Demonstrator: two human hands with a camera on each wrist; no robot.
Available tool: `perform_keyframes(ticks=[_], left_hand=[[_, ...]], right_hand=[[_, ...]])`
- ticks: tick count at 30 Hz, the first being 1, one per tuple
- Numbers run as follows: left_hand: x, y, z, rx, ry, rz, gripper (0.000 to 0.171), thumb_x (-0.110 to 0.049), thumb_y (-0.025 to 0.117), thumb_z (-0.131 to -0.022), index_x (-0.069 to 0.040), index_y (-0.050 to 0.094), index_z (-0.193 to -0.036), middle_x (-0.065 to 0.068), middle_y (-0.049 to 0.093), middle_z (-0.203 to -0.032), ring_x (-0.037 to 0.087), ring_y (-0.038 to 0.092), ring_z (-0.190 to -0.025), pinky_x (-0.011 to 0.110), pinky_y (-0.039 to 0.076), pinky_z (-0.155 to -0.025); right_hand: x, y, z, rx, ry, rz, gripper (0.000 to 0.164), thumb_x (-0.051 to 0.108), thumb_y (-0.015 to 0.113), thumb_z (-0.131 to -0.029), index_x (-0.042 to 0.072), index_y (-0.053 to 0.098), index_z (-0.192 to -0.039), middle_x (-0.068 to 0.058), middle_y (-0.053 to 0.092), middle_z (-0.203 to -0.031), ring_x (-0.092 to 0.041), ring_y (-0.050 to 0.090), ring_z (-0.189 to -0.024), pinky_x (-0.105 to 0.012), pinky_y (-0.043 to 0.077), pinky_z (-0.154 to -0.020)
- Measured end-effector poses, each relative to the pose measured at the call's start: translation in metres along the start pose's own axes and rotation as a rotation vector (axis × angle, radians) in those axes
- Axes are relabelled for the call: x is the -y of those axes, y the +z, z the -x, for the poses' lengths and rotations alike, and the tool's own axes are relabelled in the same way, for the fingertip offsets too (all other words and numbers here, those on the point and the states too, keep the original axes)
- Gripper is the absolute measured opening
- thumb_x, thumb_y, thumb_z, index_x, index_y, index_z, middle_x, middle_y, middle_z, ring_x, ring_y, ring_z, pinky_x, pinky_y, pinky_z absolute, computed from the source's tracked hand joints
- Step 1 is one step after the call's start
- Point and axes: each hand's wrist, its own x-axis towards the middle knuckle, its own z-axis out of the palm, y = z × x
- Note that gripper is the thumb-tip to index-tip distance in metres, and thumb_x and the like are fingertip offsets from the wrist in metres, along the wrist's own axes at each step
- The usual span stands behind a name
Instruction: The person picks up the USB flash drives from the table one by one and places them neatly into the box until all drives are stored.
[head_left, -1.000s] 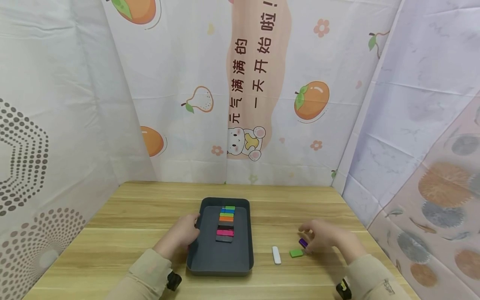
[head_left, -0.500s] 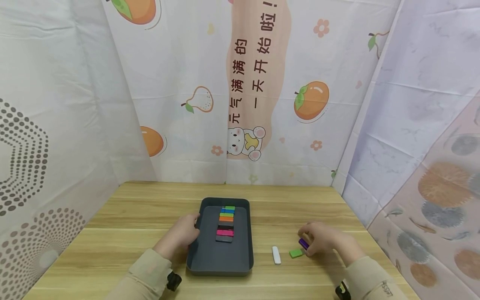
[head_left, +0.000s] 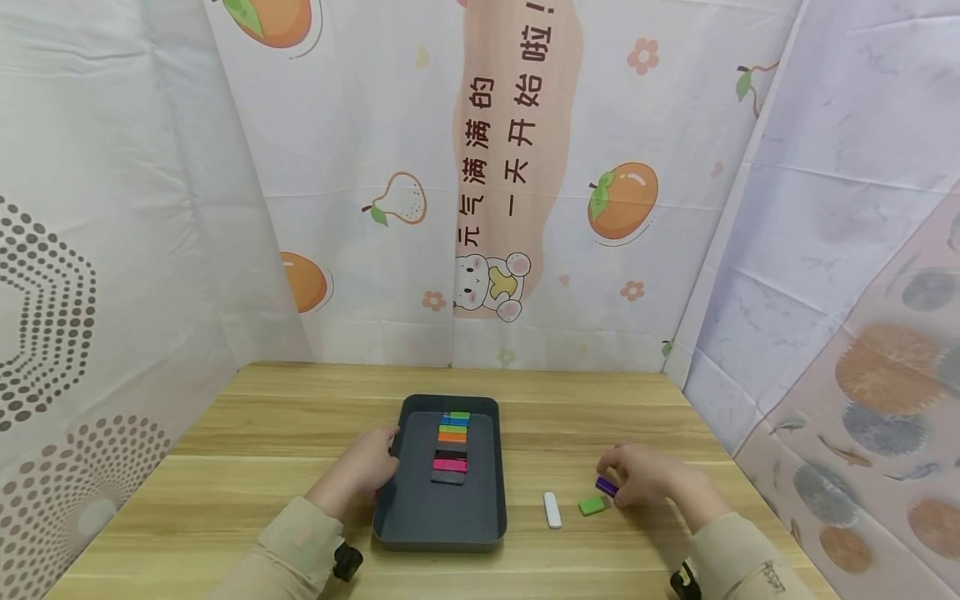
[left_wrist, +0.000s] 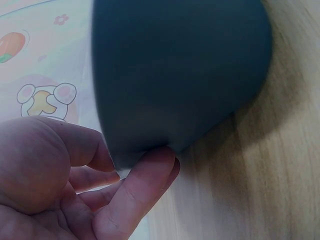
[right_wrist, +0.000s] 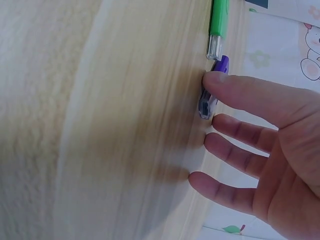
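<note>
My left hand (head_left: 366,463) holds the left wall of a dark grey tray (head_left: 441,532), its thumb (left_wrist: 145,180) against the outer side in the left wrist view. Inside the tray, several small coloured sticks (head_left: 452,437) lie in a column. On the table to the right, my right hand (head_left: 645,473) pinches a small purple USB stick (head_left: 606,486). The right wrist view shows my thumb on this stick, partly covering it; the other fingers are spread beyond. A green USB stick (right_wrist: 219,20) with a shiny end lies beside the purple one.
A white stick (head_left: 552,510) lies on the wooden table (head_left: 570,567) between the tray and the green stick. Printed curtains (head_left: 360,100) hang behind the table and at both sides.
The purple stick has turned and shifted slightly under my right fingers, and that hand has moved a little to the left. My left hand and the tray stay in place.
</note>
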Motion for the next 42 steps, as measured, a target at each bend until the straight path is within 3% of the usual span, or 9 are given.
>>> perform_keyframes(ticks=[7, 18, 23, 31, 42], left_hand=[[0.0, -0.001, 0.0, 0.003, 0.002, 0.003, 0.06, 0.006, 0.053, -0.092, 0.01, 0.039, -0.15, 0.036, 0.054, -0.135, 0.023, 0.064, -0.053, 0.035, 0.054, -0.042], [0.0, 0.0, -0.001, -0.004, 0.019, -0.008, 0.06, 0.006, 0.052, -0.091, 0.011, 0.04, -0.149, 0.036, 0.057, -0.131, 0.023, 0.063, -0.05, 0.034, 0.053, -0.041], [0.0, -0.001, -0.001, -0.002, 0.017, -0.001, 0.06, 0.006, 0.052, -0.091, 0.011, 0.04, -0.149, 0.036, 0.057, -0.129, 0.023, 0.063, -0.05, 0.035, 0.053, -0.041], [0.001, 0.0, -0.001, -0.002, 0.015, 0.001, 0.06, 0.006, 0.053, -0.091, 0.011, 0.04, -0.149, 0.036, 0.057, -0.129, 0.023, 0.062, -0.048, 0.035, 0.053, -0.041], [0.001, 0.0, 0.0, -0.001, 0.014, 0.0, 0.059, 0.005, 0.052, -0.092, 0.01, 0.04, -0.15, 0.035, 0.057, -0.131, 0.023, 0.062, -0.049, 0.035, 0.053, -0.041]], right_hand=[[0.003, -0.001, 0.001, -0.005, 0.017, -0.002, 0.039, 0.001, 0.078, -0.067, 0.017, 0.075, -0.102, -0.002, 0.057, -0.091, -0.019, 0.049, -0.077, -0.033, 0.043, -0.063], [0.002, 0.004, -0.004, -0.044, -0.003, 0.035, 0.027, -0.001, 0.079, -0.071, 0.015, 0.076, -0.093, 0.006, 0.062, -0.077, -0.012, 0.051, -0.069, -0.032, 0.045, -0.061], [0.003, 0.005, -0.006, -0.057, -0.001, 0.052, 0.024, 0.002, 0.081, -0.073, 0.015, 0.076, -0.092, 0.007, 0.063, -0.079, -0.013, 0.054, -0.072, -0.035, 0.049, -0.065], [0.008, 0.006, -0.008, -0.055, 0.014, 0.051, 0.02, 0.007, 0.083, -0.077, 0.013, 0.076, -0.095, 0.001, 0.069, -0.091, -0.024, 0.064, -0.087, -0.05, 0.055, -0.08], [0.007, 0.008, -0.011, -0.068, 0.039, 0.027, 0.023, 0.001, 0.078, -0.076, 0.012, 0.075, -0.096, 0.001, 0.068, -0.089, -0.019, 0.06, -0.082, -0.048, 0.054, -0.076]])
